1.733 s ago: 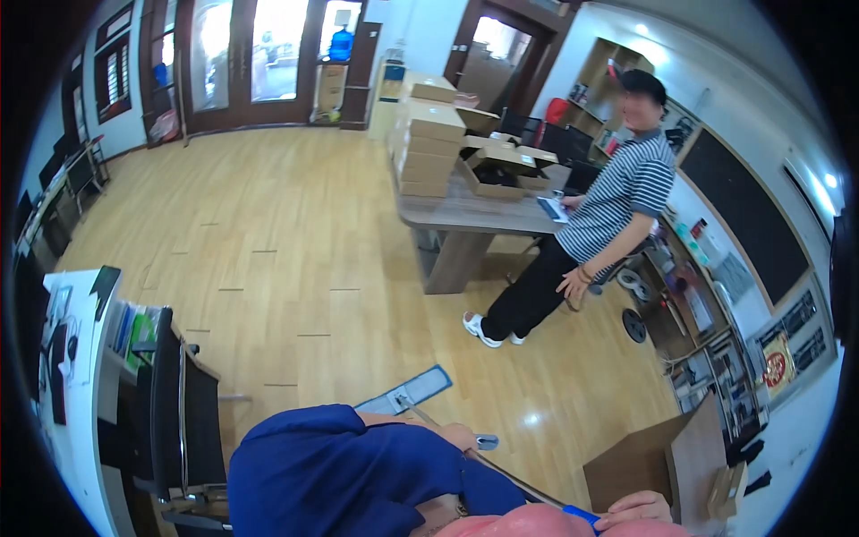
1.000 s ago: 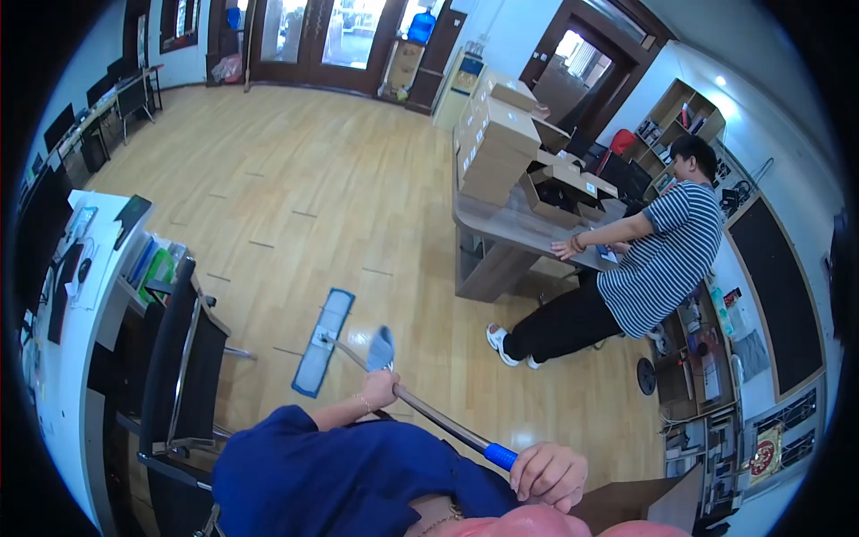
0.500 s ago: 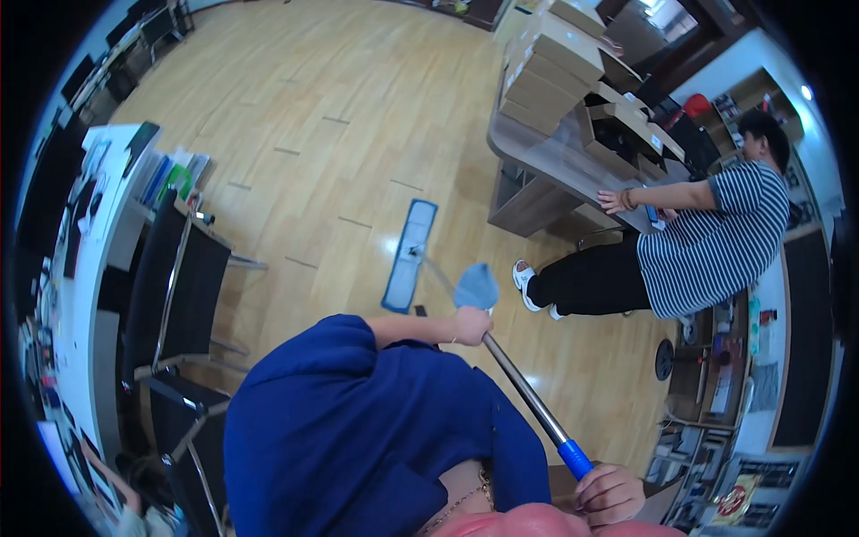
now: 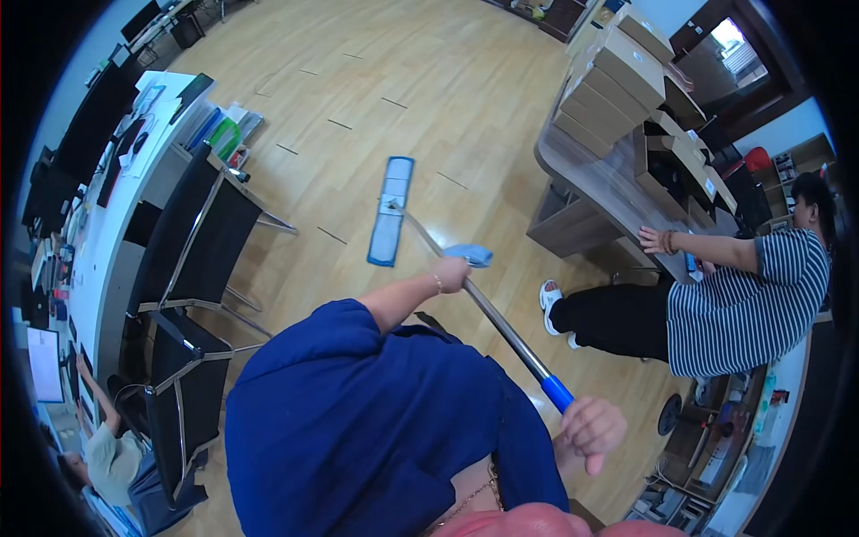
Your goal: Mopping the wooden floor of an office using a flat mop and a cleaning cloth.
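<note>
A flat mop (image 4: 510, 335) with a silver shaft slants across the view. Near its upper part, my right hand (image 4: 595, 426) is closed round the end at the blue grip. Lower on the shaft, my left hand (image 4: 450, 272) wraps it, arm stretched forward. The mop's head, a long blue-rimmed pad (image 4: 390, 213), lies flat on the wooden floor ahead. Just beyond my left hand is a light blue piece (image 4: 471, 256), partly covered; I cannot tell what it is or whether the hand touches it.
On the right, a person in a striped shirt (image 4: 747, 300) leans a hand on a desk (image 4: 617, 199) stacked with cardboard boxes (image 4: 617, 82). Black chairs (image 4: 201, 237) line a white desk (image 4: 134, 192) on the left, where another person (image 4: 116, 465) sits. Bare wooden floor (image 4: 376, 54) stretches ahead.
The mop head has moved forward and slightly left. My left hand has gone forward with the shaft, and my right hand has come forward too. The view has turned somewhat.
</note>
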{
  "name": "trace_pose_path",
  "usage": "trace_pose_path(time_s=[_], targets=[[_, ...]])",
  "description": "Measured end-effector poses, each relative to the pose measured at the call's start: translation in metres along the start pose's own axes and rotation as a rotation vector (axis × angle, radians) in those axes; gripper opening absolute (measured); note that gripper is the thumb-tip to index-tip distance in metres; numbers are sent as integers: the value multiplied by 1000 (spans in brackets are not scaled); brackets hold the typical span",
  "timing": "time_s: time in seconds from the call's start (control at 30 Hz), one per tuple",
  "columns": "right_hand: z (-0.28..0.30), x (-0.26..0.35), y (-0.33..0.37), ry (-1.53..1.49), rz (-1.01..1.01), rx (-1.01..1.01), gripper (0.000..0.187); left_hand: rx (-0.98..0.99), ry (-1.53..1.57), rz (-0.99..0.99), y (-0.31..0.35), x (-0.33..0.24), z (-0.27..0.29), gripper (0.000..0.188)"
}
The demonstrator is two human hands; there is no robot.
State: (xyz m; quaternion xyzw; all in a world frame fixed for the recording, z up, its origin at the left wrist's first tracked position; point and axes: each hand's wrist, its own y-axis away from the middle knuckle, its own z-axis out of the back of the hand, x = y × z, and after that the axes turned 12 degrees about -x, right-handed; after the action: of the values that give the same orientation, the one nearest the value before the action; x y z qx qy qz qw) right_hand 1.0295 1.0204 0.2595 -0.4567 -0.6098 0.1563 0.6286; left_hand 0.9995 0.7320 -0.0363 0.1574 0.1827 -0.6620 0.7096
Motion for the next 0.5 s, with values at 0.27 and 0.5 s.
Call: trace_pose_path(time_s=[0.27,0.5], targets=[[17,-115,-5,-104,-398,-239,43,-214,-18,267,47,143,17,16],[42,-152,-59,57,-508,-309,32,-315,-98,427,15,173,25,21]])
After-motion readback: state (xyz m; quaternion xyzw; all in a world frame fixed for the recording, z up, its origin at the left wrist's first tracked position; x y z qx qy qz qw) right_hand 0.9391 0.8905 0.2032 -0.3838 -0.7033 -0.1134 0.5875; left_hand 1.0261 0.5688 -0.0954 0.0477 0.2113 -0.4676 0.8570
